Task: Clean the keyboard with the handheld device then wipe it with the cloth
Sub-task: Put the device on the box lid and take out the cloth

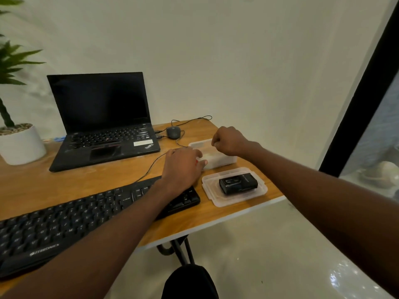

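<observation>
Keyboard [64,223] untouched; hands on container [218,161]

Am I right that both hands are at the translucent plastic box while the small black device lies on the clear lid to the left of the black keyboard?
Not quite: the head view shows the small black device on the clear plastic lid to the right of the black keyboard, not the left. Both the left hand and right hand are indeed at the translucent plastic box.

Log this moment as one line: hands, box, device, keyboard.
left hand: steadying translucent box | right hand: fisted above box, grip contents unclear | black device: untouched on lid | keyboard: not yet cleaned
</observation>
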The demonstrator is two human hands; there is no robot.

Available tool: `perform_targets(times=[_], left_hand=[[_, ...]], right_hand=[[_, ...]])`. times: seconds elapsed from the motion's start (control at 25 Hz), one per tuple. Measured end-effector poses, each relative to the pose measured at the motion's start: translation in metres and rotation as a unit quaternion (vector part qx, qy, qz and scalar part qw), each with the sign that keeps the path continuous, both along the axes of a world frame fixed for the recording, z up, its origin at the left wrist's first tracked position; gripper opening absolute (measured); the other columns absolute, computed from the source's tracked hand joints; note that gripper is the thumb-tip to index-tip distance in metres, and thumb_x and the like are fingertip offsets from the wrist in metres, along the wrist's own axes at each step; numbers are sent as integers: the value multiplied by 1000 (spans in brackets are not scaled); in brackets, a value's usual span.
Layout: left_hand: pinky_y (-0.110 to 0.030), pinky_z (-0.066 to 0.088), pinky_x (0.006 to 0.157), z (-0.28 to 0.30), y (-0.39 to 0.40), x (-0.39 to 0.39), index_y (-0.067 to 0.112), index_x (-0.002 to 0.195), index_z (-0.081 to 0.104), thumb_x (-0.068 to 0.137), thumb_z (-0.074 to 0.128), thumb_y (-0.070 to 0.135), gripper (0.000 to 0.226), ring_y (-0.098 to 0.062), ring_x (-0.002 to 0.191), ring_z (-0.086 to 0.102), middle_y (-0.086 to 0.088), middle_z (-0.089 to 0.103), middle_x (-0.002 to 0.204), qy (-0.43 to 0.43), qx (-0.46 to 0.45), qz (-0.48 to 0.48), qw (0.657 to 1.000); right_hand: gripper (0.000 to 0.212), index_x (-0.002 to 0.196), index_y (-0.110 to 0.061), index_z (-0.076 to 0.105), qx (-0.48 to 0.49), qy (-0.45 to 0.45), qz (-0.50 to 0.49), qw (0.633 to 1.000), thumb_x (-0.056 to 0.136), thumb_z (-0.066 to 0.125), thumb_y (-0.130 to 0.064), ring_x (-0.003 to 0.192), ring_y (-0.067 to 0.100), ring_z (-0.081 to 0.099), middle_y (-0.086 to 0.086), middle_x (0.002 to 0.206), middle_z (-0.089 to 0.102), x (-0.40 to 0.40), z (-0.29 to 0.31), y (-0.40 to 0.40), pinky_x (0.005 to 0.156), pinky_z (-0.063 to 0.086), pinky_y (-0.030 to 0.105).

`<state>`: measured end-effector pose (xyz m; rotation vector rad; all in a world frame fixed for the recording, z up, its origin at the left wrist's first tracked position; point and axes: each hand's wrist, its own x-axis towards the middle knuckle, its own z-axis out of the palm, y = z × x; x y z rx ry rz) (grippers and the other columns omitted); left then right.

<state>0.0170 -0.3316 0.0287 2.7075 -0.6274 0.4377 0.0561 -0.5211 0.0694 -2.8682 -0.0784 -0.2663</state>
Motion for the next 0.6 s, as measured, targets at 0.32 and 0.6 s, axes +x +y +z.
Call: perform_targets(times=[0.32, 0.6], left_hand=[[-42, 48, 99, -1, 2, 9, 25, 129, 74, 104, 60, 38, 31, -25, 114, 65, -3, 73, 119, -43, 38, -34, 998], [-41, 46, 103, -5, -9, 6, 24, 128, 73, 107, 57, 33, 28, -24, 111, 61, -4, 71, 114, -100, 77, -11, 992]], right_hand=[[40, 125, -9, 68, -115, 163, 6, 980, 94, 71, -35, 111, 28, 61, 10, 123, 67, 39, -6, 10, 101, 52, 46], [26, 103, -14, 64, -143, 197, 22, 970, 94, 71, -37, 98, 26, 64, 5, 103, 66, 42, 0, 15, 87, 55, 39]])
